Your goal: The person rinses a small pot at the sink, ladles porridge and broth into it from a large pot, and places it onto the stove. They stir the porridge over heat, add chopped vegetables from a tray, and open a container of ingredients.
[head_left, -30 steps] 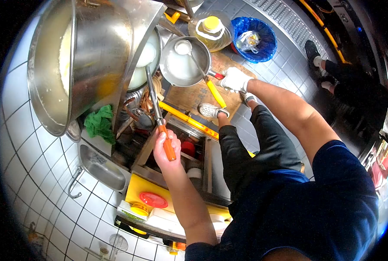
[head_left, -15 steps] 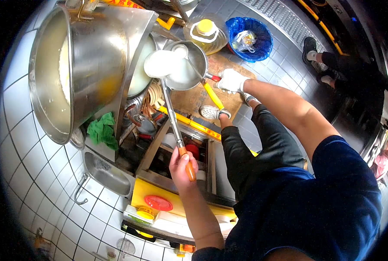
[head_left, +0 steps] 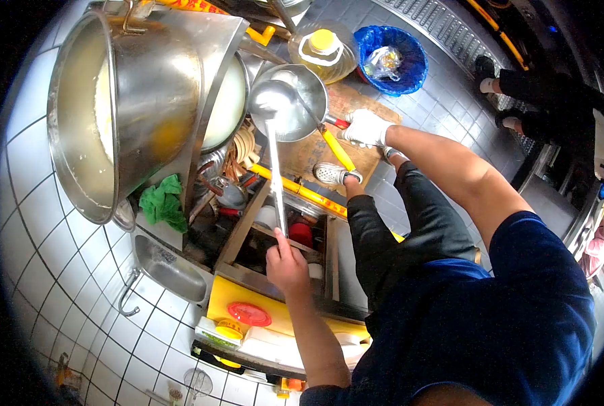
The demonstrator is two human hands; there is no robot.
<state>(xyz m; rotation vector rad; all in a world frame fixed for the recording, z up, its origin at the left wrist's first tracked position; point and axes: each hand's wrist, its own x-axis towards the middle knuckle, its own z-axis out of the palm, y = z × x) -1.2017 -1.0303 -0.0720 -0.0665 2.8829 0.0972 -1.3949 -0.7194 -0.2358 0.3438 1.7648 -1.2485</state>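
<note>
My left hand [head_left: 290, 267], bare, is closed round the handle of a long metal ladle [head_left: 277, 176]. The ladle's shiny bowl overlaps the near-left side of a metal pan [head_left: 307, 88] and shows bright glare; no white liquid is visible in it. Whatever lies in the pan is hard to make out through the shine. In a white glove, my right hand [head_left: 368, 128] is closed on the pan's red handle [head_left: 337, 122]. A thin metal handle slants across the pan's inside. Left of the pan, a pot of milky white liquid [head_left: 226, 111] is partly hidden by a steel ledge.
A large steel pot [head_left: 156, 88] with pale liquid stands at left, beside a green cloth [head_left: 161, 203] and a small sink [head_left: 170, 269]. An oil jug [head_left: 326, 51] and blue-lined bin [head_left: 410, 71] sit beyond the pan. Another person's legs [head_left: 539, 88] show at right.
White liquid filled the ladle's bowl earlier; now the bowl shows bare shiny metal. The bowl has moved right over the pan. My left hand has turned, and the orange handle end is now hidden.
</note>
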